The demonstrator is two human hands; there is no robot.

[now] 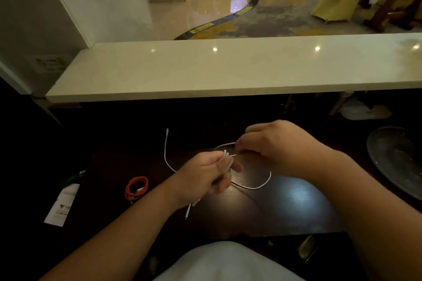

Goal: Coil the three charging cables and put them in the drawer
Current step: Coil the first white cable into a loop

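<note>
A white charging cable (262, 186) lies partly looped on the dark desk (285, 207). My left hand (203, 178) pinches a small bundle of its loops, with one plug end hanging below my wrist. My right hand (271, 146) grips a strand of the same cable just right of the bundle. Another white strand (166, 153) trails away to the back left; I cannot tell if it is the same cable. An orange cable (136, 188) sits coiled on the desk left of my left hand. The drawer front with a metal handle (307, 247) shows at the desk's near edge, shut.
A white paper leaflet (60, 206) lies at the desk's left edge. A round glass dish (397, 159) rests at the right. A pale stone counter (228, 68) runs across behind the desk.
</note>
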